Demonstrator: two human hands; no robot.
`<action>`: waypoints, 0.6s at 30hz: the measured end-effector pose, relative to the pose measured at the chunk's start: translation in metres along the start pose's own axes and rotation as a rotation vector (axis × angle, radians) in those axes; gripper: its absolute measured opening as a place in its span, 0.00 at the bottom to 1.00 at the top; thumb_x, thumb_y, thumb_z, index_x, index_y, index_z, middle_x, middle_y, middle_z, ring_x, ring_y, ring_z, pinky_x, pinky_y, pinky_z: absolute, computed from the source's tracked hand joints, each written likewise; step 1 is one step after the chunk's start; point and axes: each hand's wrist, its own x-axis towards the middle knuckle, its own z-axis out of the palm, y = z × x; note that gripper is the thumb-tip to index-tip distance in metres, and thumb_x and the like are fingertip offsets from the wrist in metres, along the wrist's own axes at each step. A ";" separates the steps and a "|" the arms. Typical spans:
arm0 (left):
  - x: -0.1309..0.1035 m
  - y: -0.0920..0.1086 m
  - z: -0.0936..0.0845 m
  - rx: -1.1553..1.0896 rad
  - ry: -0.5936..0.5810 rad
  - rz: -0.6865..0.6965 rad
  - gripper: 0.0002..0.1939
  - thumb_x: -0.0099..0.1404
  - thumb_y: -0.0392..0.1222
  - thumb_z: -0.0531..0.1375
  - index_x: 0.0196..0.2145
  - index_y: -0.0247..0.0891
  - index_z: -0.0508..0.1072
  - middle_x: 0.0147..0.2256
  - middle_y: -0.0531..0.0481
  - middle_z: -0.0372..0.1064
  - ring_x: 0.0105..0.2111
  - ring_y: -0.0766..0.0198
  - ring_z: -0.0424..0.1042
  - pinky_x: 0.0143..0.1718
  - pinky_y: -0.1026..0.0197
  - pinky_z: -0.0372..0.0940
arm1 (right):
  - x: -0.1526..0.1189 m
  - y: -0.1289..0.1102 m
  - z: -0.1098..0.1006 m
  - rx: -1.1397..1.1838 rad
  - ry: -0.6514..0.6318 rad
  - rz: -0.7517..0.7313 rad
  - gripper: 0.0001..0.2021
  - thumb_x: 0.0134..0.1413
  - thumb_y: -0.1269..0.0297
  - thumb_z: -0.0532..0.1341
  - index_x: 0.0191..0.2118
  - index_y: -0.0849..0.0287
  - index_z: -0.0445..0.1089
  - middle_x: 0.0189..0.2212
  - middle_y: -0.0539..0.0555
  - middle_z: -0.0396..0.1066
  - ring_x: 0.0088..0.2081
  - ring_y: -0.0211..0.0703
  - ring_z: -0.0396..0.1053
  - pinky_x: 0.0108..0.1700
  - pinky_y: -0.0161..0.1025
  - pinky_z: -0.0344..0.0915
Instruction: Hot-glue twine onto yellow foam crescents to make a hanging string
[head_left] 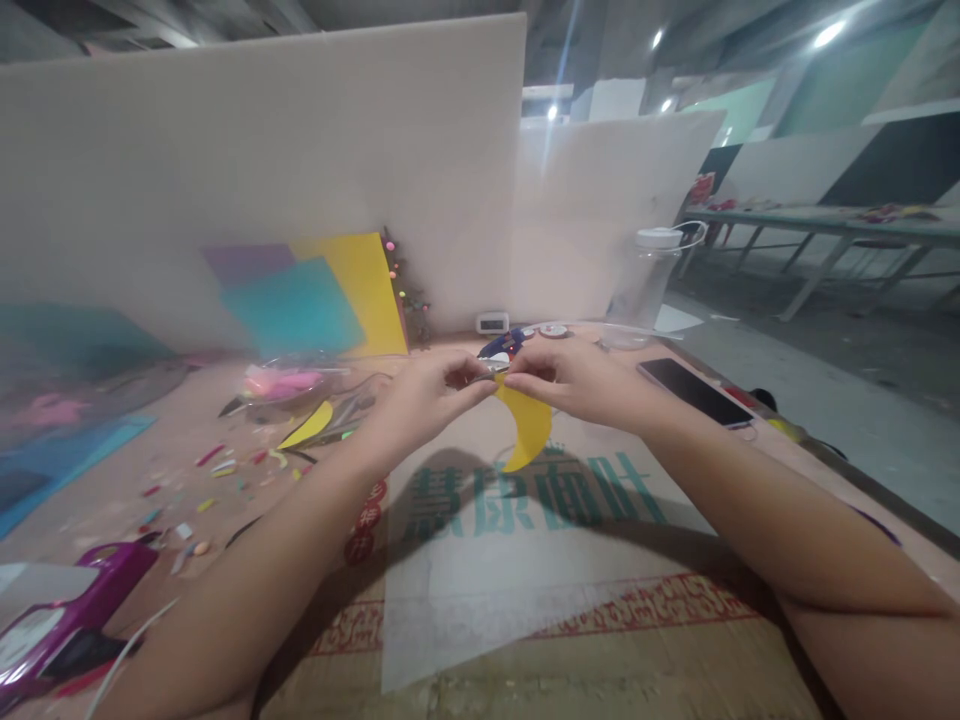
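Two hands, left (442, 385) and right (559, 380), pinch a yellow crescent (531, 425) at its upper tip, above the table (450, 690).

You are in what looks like a craft workshop: around the white bottle (652, 270) on your worktable (225, 560), coloured sheets (315, 300) and paper scraps (225, 465) lie to its left, while another long worktable (832, 222) and a bare concrete floor (847, 370) stretch to its right.

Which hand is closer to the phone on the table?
Right. The right hand is left of the phone; the left hand is farther left, past the right.
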 end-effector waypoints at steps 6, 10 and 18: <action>0.000 0.001 -0.005 -0.051 0.009 -0.024 0.15 0.62 0.50 0.60 0.41 0.38 0.75 0.37 0.48 0.76 0.36 0.61 0.72 0.39 0.59 0.66 | -0.001 0.000 -0.001 0.001 0.001 0.022 0.14 0.61 0.55 0.56 0.32 0.59 0.72 0.28 0.52 0.71 0.30 0.39 0.64 0.31 0.36 0.54; 0.000 0.003 -0.006 -0.048 0.016 -0.037 0.16 0.65 0.53 0.56 0.34 0.37 0.74 0.33 0.49 0.75 0.34 0.63 0.72 0.37 0.61 0.64 | -0.002 -0.001 -0.001 -0.008 0.009 0.013 0.14 0.61 0.55 0.56 0.32 0.59 0.71 0.26 0.51 0.69 0.29 0.38 0.63 0.31 0.36 0.54; 0.000 0.006 -0.004 0.050 0.042 -0.027 0.16 0.66 0.51 0.54 0.32 0.37 0.73 0.31 0.51 0.74 0.31 0.63 0.70 0.34 0.63 0.62 | -0.001 -0.001 0.001 -0.059 0.004 -0.005 0.13 0.61 0.58 0.57 0.32 0.59 0.72 0.27 0.51 0.70 0.29 0.38 0.63 0.31 0.36 0.53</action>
